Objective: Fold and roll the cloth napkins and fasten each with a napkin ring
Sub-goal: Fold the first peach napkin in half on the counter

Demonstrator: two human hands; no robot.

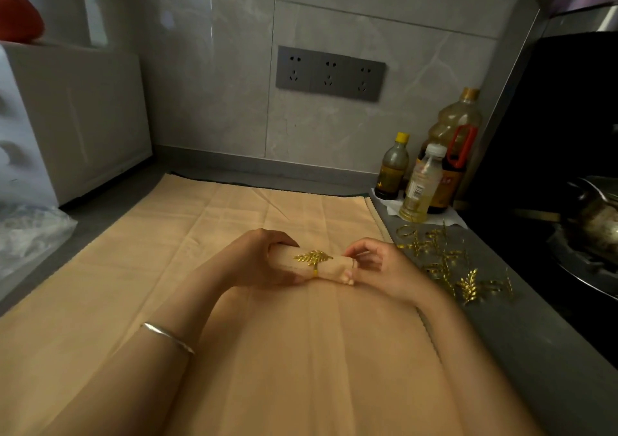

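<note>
Left grip wrapped round one end, right grip pinching the other, of a rolled napkin held crosswise, long axis running grip to grip, gold napkin ring seated midway. Spare rings on the desk, just beyond the right grip.

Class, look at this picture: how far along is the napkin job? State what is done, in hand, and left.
Done: one napkin is rolled, with a leaf ring round its middle. In hand: the left hand and right hand grip the roll's ends. Left: flat cloth lies spread underneath, unrolled, and spare rings lie loose on the counter to the right.
</note>
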